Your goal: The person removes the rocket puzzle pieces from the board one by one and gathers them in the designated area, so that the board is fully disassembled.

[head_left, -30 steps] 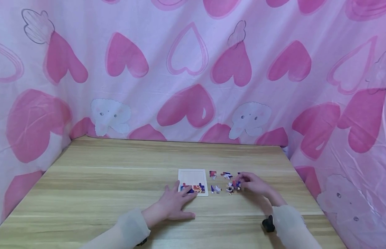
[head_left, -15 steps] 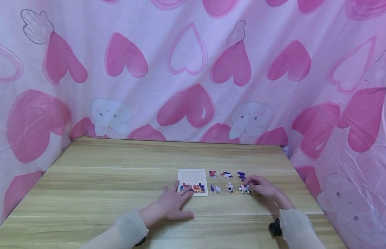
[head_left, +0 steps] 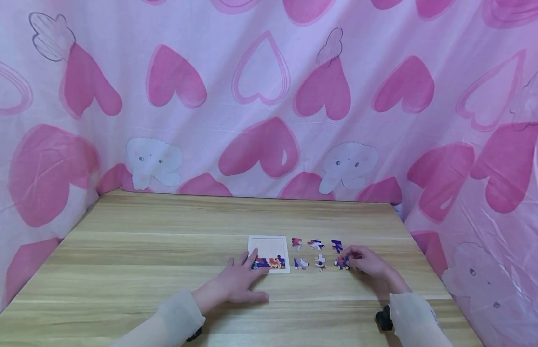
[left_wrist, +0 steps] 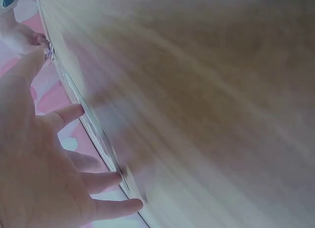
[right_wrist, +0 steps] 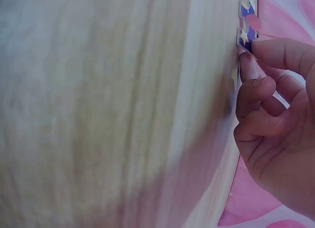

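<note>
My left hand point(head_left: 238, 283) lies with spread, straight fingers at the lower left of a pale square puzzle tray point(head_left: 288, 253), its fingertips on the tray. Along the tray's bottom sits a row of joined jigsaw pieces point(head_left: 274, 263), partly covered by those fingers. My right hand point(head_left: 368, 262) pinches a purple and red puzzle piece point(right_wrist: 248, 28) with yellow stars between thumb and forefinger. In the head view that piece is over or beside a whitish one at the lower right of the loose pieces; its exact contact is unclear.
Several loose puzzle pieces lie in two rows right of the tray, among them a red one point(head_left: 297, 243), a purple one point(head_left: 336, 245) and a white one point(head_left: 301, 263). The wooden table point(head_left: 165, 241) meets a pink heart-patterned curtain point(head_left: 260, 144) at its back edge.
My right hand has moved right, from above the middle lower piece to the lower right one, with the purple and red piece now turned into view. My left fingers have shifted slightly on the tray.
</note>
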Motion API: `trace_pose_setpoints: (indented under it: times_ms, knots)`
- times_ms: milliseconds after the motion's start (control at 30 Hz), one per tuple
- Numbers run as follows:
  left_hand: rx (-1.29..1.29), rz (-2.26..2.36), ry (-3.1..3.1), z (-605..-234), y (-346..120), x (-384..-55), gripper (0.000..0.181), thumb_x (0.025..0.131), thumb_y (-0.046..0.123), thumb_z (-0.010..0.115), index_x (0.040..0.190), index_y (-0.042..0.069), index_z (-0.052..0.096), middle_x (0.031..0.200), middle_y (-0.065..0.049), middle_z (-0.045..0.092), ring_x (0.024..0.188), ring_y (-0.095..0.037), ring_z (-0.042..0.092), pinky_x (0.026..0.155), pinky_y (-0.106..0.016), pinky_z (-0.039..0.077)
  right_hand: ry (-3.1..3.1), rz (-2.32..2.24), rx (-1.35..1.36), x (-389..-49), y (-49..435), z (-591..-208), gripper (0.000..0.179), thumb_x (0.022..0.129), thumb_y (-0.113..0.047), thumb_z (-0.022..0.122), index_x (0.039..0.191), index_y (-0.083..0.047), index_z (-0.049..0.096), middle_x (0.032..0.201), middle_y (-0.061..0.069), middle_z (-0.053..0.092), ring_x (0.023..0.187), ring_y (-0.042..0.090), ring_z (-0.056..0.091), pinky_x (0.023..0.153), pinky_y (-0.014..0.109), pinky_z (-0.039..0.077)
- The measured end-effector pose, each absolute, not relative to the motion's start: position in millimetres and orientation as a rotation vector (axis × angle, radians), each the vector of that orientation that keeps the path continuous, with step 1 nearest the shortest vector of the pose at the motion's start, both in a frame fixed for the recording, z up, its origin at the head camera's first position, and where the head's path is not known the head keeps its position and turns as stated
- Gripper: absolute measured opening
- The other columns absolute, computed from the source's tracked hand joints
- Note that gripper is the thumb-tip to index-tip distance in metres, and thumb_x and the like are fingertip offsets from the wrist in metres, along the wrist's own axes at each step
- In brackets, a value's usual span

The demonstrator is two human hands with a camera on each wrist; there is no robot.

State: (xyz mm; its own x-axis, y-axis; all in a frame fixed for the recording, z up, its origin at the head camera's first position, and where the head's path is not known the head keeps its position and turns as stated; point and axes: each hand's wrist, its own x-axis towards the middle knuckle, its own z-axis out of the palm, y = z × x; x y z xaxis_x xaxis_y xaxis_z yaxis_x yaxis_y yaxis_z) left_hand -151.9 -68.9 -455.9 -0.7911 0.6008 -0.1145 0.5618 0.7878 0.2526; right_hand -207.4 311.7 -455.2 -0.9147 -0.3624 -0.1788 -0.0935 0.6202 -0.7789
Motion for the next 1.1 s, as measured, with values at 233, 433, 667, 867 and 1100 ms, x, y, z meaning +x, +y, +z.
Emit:
trace_pose_setpoints:
  times_ms: [233, 433, 667, 867, 1100]
  knots:
    - [0.861, 0.314, 2.771, -455.1, -71.5, -150.4, 0.071, 0.075, 0.071, 0.038, 0.134, 0.032, 0.039, 0.139, -0.027, 0.015, 0.126, -0.043, 0.014, 0.091, -0.065, 0.014, 2.559, -1.169, -0.35, -207.6, 310.6, -453.7, 0.018, 0.082, 0.003, 0.049, 0.097, 0.001, 0.057, 0.083, 0.008, 0.052, 0.065, 0.019, 0.043, 0.052, 0.026, 0.039]
    - [0.837, 0.317, 2.765, -453.8, -72.7, -149.2, 0.07, 0.074, 0.072, 0.038, 0.133, 0.034, 0.038, 0.139, -0.028, 0.016, 0.126, -0.043, 0.013, 0.091, -0.065, 0.012, 2.608, -1.112, -0.297, -207.8, 307.1, -452.2, 0.017, 0.081, 0.003, 0.05, 0.096, -0.001, 0.057, 0.079, 0.006, 0.049, 0.062, 0.018, 0.042, 0.051, 0.026, 0.038]
    - [0.835, 0.315, 2.769, -454.3, -73.6, -148.9, 0.069, 0.075, 0.071, 0.039, 0.133, 0.035, 0.038, 0.139, -0.029, 0.016, 0.126, -0.043, 0.013, 0.091, -0.066, 0.013, 2.623, -1.083, -0.302, -209.8, 304.6, -450.4, 0.017, 0.078, 0.004, 0.052, 0.095, 0.002, 0.056, 0.075, 0.006, 0.048, 0.06, 0.016, 0.043, 0.049, 0.026, 0.038]
    - [0.843, 0.306, 2.774, -454.9, -74.0, -149.3, 0.069, 0.075, 0.071, 0.039, 0.134, 0.035, 0.037, 0.138, -0.029, 0.016, 0.126, -0.043, 0.013, 0.09, -0.066, 0.014, 2.628, -1.045, -0.329, -212.2, 304.7, -450.7, 0.015, 0.078, 0.004, 0.053, 0.092, 0.0, 0.057, 0.075, 0.006, 0.048, 0.063, 0.017, 0.043, 0.051, 0.026, 0.038]
    - [0.858, 0.286, 2.787, -454.9, -74.4, -149.8, 0.068, 0.075, 0.07, 0.039, 0.134, 0.035, 0.037, 0.138, -0.029, 0.017, 0.125, -0.043, 0.014, 0.089, -0.066, 0.015, 2.67, -1.002, -0.307, -212.2, 303.0, -452.3, 0.012, 0.082, 0.001, 0.053, 0.091, -0.004, 0.059, 0.077, 0.004, 0.05, 0.067, 0.018, 0.044, 0.055, 0.029, 0.039]
